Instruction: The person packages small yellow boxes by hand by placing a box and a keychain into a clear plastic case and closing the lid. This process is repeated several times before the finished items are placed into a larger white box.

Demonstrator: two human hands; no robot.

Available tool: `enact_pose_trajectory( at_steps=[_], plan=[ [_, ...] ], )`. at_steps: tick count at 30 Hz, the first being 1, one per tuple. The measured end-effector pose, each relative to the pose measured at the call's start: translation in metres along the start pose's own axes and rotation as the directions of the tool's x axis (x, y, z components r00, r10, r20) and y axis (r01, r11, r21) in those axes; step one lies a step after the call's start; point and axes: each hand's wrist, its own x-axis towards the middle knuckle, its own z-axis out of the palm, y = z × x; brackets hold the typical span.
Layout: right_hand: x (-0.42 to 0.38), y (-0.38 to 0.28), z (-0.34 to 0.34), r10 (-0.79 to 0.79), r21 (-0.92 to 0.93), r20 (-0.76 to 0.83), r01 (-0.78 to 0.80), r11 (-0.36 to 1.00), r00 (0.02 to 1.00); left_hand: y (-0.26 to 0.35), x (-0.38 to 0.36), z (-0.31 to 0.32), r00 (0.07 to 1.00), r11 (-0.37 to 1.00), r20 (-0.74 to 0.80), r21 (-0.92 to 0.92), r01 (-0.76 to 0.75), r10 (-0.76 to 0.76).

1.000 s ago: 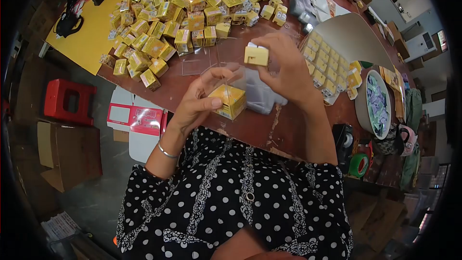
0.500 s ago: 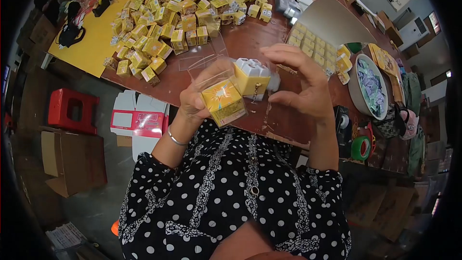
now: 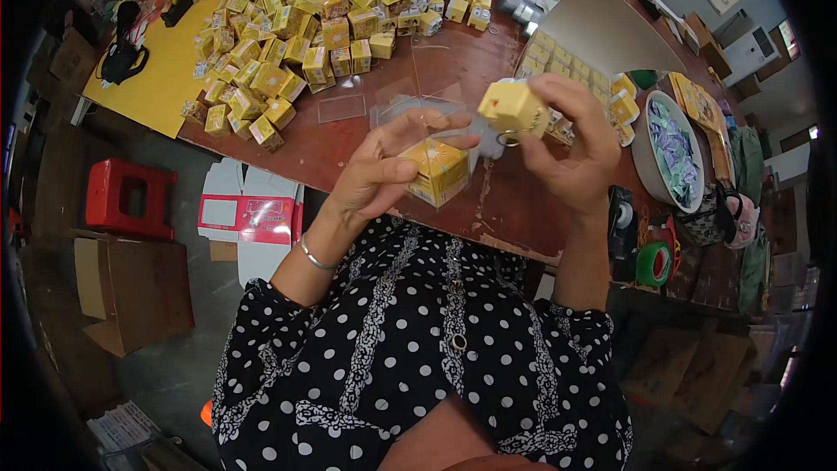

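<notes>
My left hand (image 3: 370,174) holds a small yellow printed box (image 3: 440,176), its thumb against the near side and its fingers reaching over the top. Clear plastic shows around this box. Up and to the right, my right hand (image 3: 580,144) grips a pale yellow cube-shaped keychain toy (image 3: 513,109) between thumb and fingers, with a metal ring hanging beneath it. The toy and the box are apart. Clear plastic cases (image 3: 343,108) lie on the tabletop beyond my left hand.
A large heap of yellow boxes (image 3: 288,44) covers the table's far left. To the right stand a tray of yellow cubes (image 3: 545,57), a bowl (image 3: 654,153) of small wrapped packets and a green tape roll (image 3: 653,263). A red stool (image 3: 131,201) is on the floor at left.
My right hand has taken the keychain toy from beside the box and moved it up and right. My left hand has shifted right with the yellow box.
</notes>
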Motion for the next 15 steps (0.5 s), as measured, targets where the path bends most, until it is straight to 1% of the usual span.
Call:
enact_pose_trajectory(
  at_steps=[1, 2, 3, 5, 6, 7, 8, 9, 11, 12, 14, 15],
  plan=[
    [-0.001, -0.001, -0.003, 0.107, 0.072, -0.106, -0.1, 0.992, 0.989, 0.002, -0.003, -0.007, 0.997, 0.992, -0.066, 0.119, 0.034, -0.027],
    [-0.001, -0.004, 0.0, 0.146, 0.228, -0.199, -0.099, 0.969, 0.969, 0.002, -0.006, -0.01, 0.99, 0.969, -0.135, 0.233, 0.079, -0.048],
    [0.001, -0.007, 0.003, 0.153, 0.227, -0.198, -0.107, 0.968, 0.968, 0.0, -0.006, -0.01, 0.989, 0.97, -0.137, 0.227, 0.085, -0.055],
    [0.006, -0.014, 0.008, 0.104, 0.198, -0.236, -0.057, 0.979, 0.966, -0.004, -0.006, -0.005, 0.973, 0.871, -0.212, 0.458, 0.179, -0.088],
    [0.01, -0.015, 0.011, 0.11, 0.193, -0.237, -0.064, 0.979, 0.965, -0.005, -0.005, 0.0, 0.973, 0.872, -0.21, 0.453, 0.184, -0.096],
    [0.015, -0.015, 0.014, -0.022, 0.051, -0.192, 0.032, 0.998, 0.981, -0.007, -0.005, 0.006, 0.977, 0.854, -0.2, 0.495, 0.162, -0.07],
    [0.017, -0.014, 0.015, -0.149, -0.085, -0.128, 0.138, 0.987, 0.981, -0.008, -0.005, 0.01, 0.981, 0.832, -0.189, 0.537, 0.138, -0.041],
    [0.016, -0.015, 0.015, -0.148, -0.086, -0.126, 0.138, 0.987, 0.981, -0.009, -0.005, 0.011, 0.981, 0.834, -0.189, 0.535, 0.138, -0.041],
    [0.012, -0.016, 0.018, -0.092, -0.156, 0.009, 0.092, 0.983, 0.996, -0.009, -0.007, 0.013, 0.98, 0.817, -0.192, 0.571, 0.075, 0.044],
    [0.013, -0.017, 0.019, -0.093, -0.151, 0.012, 0.094, 0.984, 0.996, -0.007, -0.007, 0.014, 0.979, 0.818, -0.197, 0.571, 0.074, 0.048],
    [0.013, -0.019, 0.018, -0.01, -0.077, 0.101, 0.018, 0.997, 0.995, -0.005, -0.009, 0.016, 0.969, 0.78, -0.241, 0.616, 0.108, 0.056],
    [0.013, -0.017, 0.016, -0.007, -0.076, 0.102, 0.015, 0.997, 0.995, -0.006, -0.01, 0.016, 0.968, 0.781, -0.243, 0.615, 0.111, 0.054]
  ],
)
